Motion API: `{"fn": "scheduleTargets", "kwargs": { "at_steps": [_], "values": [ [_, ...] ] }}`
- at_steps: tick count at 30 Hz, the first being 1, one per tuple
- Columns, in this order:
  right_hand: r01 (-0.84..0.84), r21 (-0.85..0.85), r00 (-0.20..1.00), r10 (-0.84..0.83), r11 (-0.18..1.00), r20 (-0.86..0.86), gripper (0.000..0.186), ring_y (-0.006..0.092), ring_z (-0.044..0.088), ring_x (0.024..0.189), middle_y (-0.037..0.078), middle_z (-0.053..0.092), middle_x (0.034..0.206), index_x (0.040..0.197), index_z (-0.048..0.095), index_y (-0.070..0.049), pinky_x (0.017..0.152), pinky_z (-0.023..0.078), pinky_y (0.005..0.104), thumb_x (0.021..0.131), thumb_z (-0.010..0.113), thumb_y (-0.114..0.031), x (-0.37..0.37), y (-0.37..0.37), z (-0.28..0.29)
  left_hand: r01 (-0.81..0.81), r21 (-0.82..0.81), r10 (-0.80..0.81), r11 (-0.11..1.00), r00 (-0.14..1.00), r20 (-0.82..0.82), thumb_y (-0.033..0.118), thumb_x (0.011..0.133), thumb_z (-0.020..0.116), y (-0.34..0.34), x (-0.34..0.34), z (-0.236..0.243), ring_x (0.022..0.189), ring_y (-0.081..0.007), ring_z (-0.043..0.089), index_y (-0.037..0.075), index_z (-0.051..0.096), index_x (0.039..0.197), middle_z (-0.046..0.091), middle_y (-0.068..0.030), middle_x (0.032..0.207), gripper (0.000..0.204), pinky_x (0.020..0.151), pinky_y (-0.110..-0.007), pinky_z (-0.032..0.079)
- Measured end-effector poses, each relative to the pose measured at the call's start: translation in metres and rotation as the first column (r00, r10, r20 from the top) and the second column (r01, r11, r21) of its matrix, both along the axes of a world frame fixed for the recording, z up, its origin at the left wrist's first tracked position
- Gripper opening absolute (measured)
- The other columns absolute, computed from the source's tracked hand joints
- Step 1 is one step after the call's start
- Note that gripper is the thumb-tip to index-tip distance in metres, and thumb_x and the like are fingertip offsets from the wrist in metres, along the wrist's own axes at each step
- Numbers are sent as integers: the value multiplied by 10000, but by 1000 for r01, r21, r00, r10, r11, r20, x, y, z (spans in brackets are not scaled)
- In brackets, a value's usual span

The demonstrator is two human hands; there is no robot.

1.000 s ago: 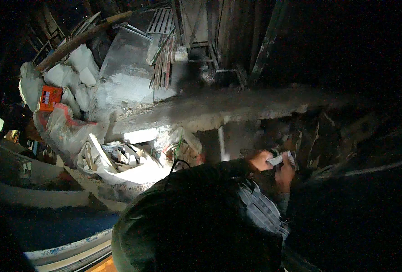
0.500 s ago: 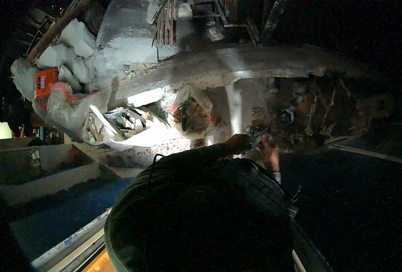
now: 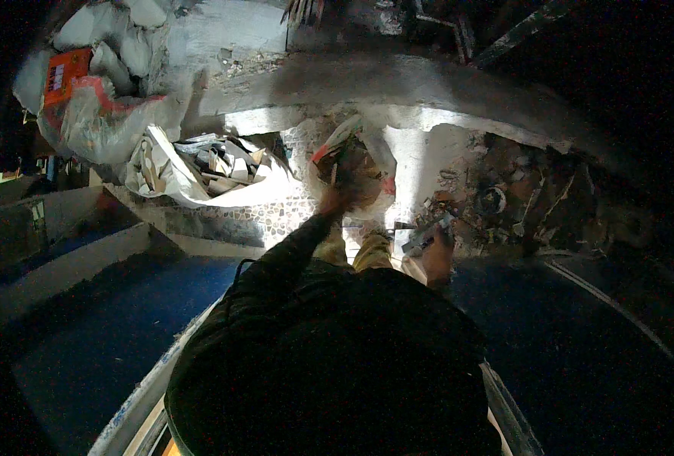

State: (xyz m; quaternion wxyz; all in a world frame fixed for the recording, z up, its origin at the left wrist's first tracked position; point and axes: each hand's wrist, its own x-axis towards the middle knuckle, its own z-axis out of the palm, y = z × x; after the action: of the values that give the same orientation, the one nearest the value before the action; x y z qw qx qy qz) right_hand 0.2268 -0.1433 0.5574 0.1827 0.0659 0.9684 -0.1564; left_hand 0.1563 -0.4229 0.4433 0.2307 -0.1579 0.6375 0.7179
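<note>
Crinkled glossy plastic bag (image 3: 356,163) — rough concrete ledge (image 3: 428,87)

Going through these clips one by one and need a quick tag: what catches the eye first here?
The brightly lit patch in the dark scene: an open white sack of broken rubble lying left of centre. Beside it, the left hand reaches to a smaller plastic bag with red trim at centre. The right hand holds a small object, too blurred to identify, lower right of that bag.

left hand (image 3: 335,199) on sack (image 3: 356,163), rubble (image 3: 504,197)
</note>
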Motion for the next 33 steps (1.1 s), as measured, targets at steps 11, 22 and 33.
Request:
{"fn": "scheduleTargets", "kwargs": {
  "at_steps": [11,22,33],
  "values": [
    [407,-898,766,-598,167,235,367,213,501,909,117,505,1044,1104,432,-18,761,444,323,779,571,-115,-83,-78,-48,-228,-651,212,724,972,-105,181,713,604,-60,-17,-107,936,-294,500,48,620,828,503,-166,990,177,813,-373,414],
    [193,-831,921,-388,522,-30,414,213,538,869,131,544,945,1026,469,28,761,438,316,734,645,-207,-154,-160,-95,-182,-764,-78,619,954,-290,176,766,605,-82,-7,-152,982,-263,472,34,573,972,541,-130,1006,252,842,-330,401],
    [-313,-646,947,178,696,-267,302,282,577,804,155,591,866,925,562,-24,702,450,355,648,660,-96,-166,-221,-162,-189,-585,62,789,971,-231,192,590,727,-85,-19,-103,1123,-344,372,7,428,1176,360,-208,1202,683,952,-371,358]
  ]
}}
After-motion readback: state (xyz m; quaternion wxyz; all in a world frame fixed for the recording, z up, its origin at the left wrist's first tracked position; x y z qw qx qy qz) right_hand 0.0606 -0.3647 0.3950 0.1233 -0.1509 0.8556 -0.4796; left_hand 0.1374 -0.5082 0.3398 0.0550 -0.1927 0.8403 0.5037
